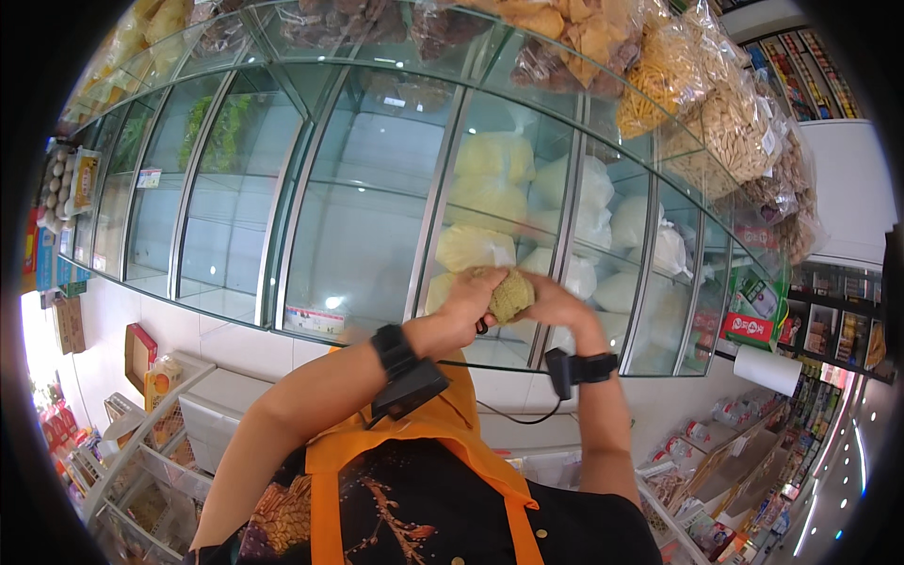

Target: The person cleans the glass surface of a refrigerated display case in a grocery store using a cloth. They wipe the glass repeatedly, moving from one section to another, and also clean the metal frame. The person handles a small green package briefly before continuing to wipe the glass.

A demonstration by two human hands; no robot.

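Both hands meet in front of my body, over the lower edge of a glass display case point(367, 183). Between them is a small greenish-brown pad, perhaps a scouring sponge point(511, 296). My left hand point(472, 305) grips it from the left, fingers curled around its edge. My right hand point(554, 300) touches its right side, its fingers partly hidden behind it. Black bands with small black boxes sit on both wrists. Behind the glass near my hands lie bags of yellow noodles or similar food point(487, 191) and white plastic bags point(586, 198).
Bagged dried foods point(720, 134) line the top of the case. Leafy greens point(222, 131) show behind glass at left. A green and red carton point(753, 311) and a white roll point(767, 369) stand at right. A wire-sided rack point(152, 431) is at lower left, bottled drinks point(696, 429) at lower right.
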